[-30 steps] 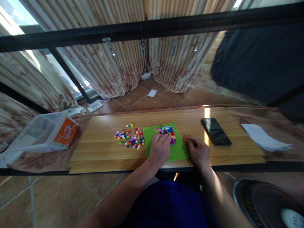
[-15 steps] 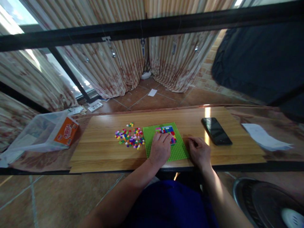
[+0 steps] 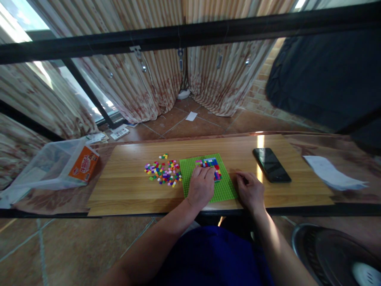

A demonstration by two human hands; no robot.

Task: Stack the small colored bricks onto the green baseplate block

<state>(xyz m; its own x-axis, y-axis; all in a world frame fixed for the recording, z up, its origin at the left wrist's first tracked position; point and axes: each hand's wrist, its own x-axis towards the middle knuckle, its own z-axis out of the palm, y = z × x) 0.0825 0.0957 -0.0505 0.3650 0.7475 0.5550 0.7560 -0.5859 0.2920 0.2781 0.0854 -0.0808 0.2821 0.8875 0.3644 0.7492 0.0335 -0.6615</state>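
Observation:
My left hand [image 3: 202, 182] lies over a green studded baseplate [image 3: 222, 192], its fingers curled together at a patch of small coloured bricks [image 3: 214, 162] fixed on the plate. The fingertips and whatever is between them are hidden from view. Blue, red, white and pink bricks show past the fingers. My right hand [image 3: 250, 190] rests on the table by the plate's right edge, loosely closed in a fist, with nothing visible in it. Left of the plate, many loose bricks [image 3: 163, 171] in mixed colours are scattered on the wood.
A black phone [image 3: 271, 165] lies on the wooden table [image 3: 127, 194] to the right, with white paper [image 3: 335, 172] beyond it. At the far left stands a clear plastic bin [image 3: 56, 163] with an orange label. A dark metal bar [image 3: 202, 35] crosses above the table.

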